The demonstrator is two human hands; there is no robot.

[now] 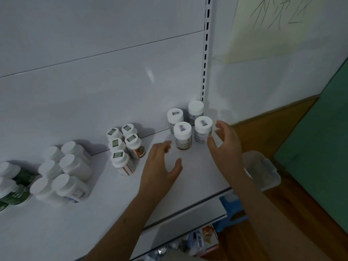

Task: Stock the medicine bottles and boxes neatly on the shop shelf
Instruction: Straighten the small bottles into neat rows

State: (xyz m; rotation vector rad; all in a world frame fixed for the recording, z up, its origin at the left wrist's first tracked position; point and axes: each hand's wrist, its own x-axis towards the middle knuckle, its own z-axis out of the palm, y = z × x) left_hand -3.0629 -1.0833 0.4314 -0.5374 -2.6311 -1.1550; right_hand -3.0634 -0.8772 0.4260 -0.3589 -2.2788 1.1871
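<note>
Here, on a white shop shelf [197,172] at centre frame, four white-capped medicine bottles [182,135] cluster near its right end, flanked by a left hand [162,166] and right hand [225,146], both empty with loosely spread fingers.

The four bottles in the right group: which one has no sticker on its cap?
The back-right bottle, beside the slotted upright. Its cap is plain white; the other three caps carry a small sticker.

head view | from above, facing forward-down | close over white shelf [197,178]
</note>
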